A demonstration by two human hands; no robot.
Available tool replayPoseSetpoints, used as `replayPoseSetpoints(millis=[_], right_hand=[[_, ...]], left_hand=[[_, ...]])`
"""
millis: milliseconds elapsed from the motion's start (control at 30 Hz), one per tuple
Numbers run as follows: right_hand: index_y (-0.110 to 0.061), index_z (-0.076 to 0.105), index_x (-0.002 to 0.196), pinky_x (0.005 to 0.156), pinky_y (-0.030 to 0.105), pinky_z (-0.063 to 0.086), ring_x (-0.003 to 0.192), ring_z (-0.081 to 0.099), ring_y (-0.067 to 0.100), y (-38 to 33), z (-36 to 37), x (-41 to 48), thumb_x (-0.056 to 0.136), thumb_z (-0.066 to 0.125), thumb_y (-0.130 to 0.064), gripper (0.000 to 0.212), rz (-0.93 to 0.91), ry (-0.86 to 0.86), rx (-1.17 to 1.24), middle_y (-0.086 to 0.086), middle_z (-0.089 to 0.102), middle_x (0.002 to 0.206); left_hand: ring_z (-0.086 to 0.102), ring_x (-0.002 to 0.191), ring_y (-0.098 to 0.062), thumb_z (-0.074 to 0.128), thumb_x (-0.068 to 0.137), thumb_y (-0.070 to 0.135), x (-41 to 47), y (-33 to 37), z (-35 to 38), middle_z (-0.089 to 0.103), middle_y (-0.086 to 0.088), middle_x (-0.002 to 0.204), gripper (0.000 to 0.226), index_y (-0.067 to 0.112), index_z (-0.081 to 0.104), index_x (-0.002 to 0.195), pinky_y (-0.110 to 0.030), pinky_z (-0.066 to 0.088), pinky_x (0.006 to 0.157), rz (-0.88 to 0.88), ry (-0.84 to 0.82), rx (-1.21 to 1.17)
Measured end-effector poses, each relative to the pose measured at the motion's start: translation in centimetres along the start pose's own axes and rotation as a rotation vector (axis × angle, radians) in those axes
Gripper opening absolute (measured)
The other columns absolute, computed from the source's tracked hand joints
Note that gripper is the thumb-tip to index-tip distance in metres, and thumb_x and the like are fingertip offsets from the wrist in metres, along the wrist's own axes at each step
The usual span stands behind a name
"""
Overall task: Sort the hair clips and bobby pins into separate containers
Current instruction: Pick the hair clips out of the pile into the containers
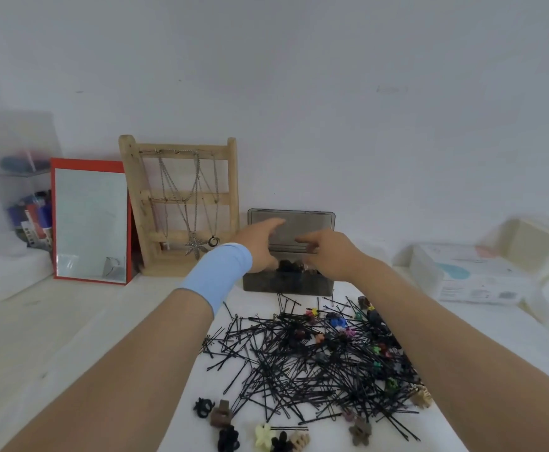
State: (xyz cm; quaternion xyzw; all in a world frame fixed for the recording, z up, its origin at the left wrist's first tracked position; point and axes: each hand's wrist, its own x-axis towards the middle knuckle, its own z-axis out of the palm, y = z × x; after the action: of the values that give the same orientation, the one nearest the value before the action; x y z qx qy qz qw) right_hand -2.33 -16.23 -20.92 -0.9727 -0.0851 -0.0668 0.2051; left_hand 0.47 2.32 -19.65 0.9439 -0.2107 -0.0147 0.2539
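Barely started: left hand (260, 246) fingers (274, 223) spread, right hand (330, 256) unclear, hovering over dark translucent plastic box (286, 285); black bobby pins (283, 370), coloured claw clips (335, 321) lying mixed.

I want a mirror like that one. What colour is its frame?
Red. The mirror frame shows clearly in the head view.

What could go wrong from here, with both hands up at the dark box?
The lid stands open; the left hand or right hand could knock it shut or shove the dark box. Small clips lie tangled in the bobby pins, so a grab may lift both kinds. Both forearms hang over that pile and could sweep pieces off the table.
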Motion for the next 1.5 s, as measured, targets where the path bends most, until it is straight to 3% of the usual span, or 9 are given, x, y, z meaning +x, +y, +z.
replayPoseSetpoints(millis=[167,267,400,500,833,1067,1267,1367,1500], right_hand=[[-0.022,0.072,0.114,0.086,0.026,0.051,0.088,0.063,0.008,-1.2,0.2,-2.3,0.093,0.063,-0.015,0.024,-0.089,-0.013,0.122,-0.008,0.070,0.104],[-0.029,0.075,0.098,0.064,0.015,0.047,0.061,0.060,-0.006,-2.9,0.3,-4.4,0.090,0.066,-0.019,0.016,-0.164,-0.113,0.136,-0.021,0.066,0.078],[-0.031,0.075,0.091,0.054,0.016,0.049,0.056,0.065,0.003,-5.9,0.2,-7.6,0.088,0.069,-0.023,0.011,-0.252,-0.333,0.185,-0.020,0.069,0.069],[-0.035,0.075,0.091,0.069,0.029,0.059,0.064,0.071,0.011,-7.6,0.6,-9.8,0.087,0.071,-0.031,0.007,-0.272,-0.468,0.189,-0.015,0.074,0.080],[-0.042,0.072,0.095,0.071,0.019,0.046,0.075,0.063,-0.008,-9.9,2.0,-13.5,0.064,0.085,-0.052,0.036,-0.274,-0.663,-0.017,-0.029,0.067,0.080],[-0.036,0.073,0.100,0.070,0.020,0.051,0.073,0.066,-0.003,-9.7,2.1,-14.1,0.080,0.076,-0.028,0.021,-0.260,-0.586,-0.020,-0.026,0.067,0.071],[-0.037,0.073,0.099,0.064,0.013,0.040,0.065,0.057,-0.018,-9.4,1.4,-14.1,0.084,0.073,-0.035,0.016,-0.245,-0.508,0.005,-0.039,0.060,0.067],[-0.038,0.074,0.097,0.067,0.016,0.044,0.067,0.060,-0.012,-10.2,2.0,-14.4,0.071,0.082,-0.048,0.029,-0.254,-0.564,-0.021,-0.034,0.063,0.069],[-0.030,0.077,0.096,0.066,0.016,0.048,0.071,0.062,-0.006,-10.8,3.0,-14.6,0.073,0.084,-0.038,0.026,-0.271,-0.567,-0.079,-0.024,0.067,0.073]], left_hand=[[0.061,0.094,-0.004,0.074,0.083,0.014,-2.4,-1.2,-0.3,0.065,0.018,0.109,0.046,0.034,0.059,0.121,-0.023,0.047,0.080,0.047,0.024,0.000],[0.061,0.086,-0.001,0.075,0.082,0.022,-5.6,-1.3,-0.5,0.065,0.020,0.093,0.024,0.039,0.063,0.094,-0.020,0.045,0.072,0.058,-0.038,0.043],[0.063,0.077,0.000,0.072,0.083,0.031,-10.4,-1.3,-0.5,0.068,0.018,0.086,0.011,0.041,0.065,0.084,-0.021,0.045,0.069,0.040,-0.231,0.103],[0.063,0.071,0.001,0.070,0.083,0.035,-13.5,-1.4,-0.9,0.071,0.016,0.081,0.004,0.039,0.072,0.084,-0.021,0.048,0.070,-0.008,-0.317,0.101],[0.059,0.075,0.006,0.082,0.066,0.046,-19.1,-2.0,0.0,0.066,0.028,0.090,0.021,0.052,0.070,0.083,-0.016,0.045,0.068,-0.104,-0.454,0.184],[0.065,0.080,-0.002,0.081,0.072,0.036,-19.5,-2.2,0.3,0.069,0.020,0.087,0.015,0.039,0.069,0.081,-0.022,0.052,0.077,-0.087,-0.292,0.052],[0.067,0.091,-0.003,0.064,0.092,0.030,-19.9,-2.9,-0.3,0.074,0.016,0.095,0.010,0.034,0.061,0.100,-0.029,0.050,0.090,-0.077,-0.197,-0.146],[0.067,0.083,-0.003,0.045,0.099,0.017,-20.1,-2.7,-0.3,0.070,0.013,0.097,0.027,0.038,0.060,0.105,-0.024,0.048,0.077,-0.080,-0.169,-0.144],[0.063,0.087,-0.005,0.039,0.098,0.017,-20.0,-2.5,-0.1,0.067,0.006,0.098,0.035,0.043,0.062,0.099,-0.021,0.043,0.069,-0.149,-0.212,0.008]])
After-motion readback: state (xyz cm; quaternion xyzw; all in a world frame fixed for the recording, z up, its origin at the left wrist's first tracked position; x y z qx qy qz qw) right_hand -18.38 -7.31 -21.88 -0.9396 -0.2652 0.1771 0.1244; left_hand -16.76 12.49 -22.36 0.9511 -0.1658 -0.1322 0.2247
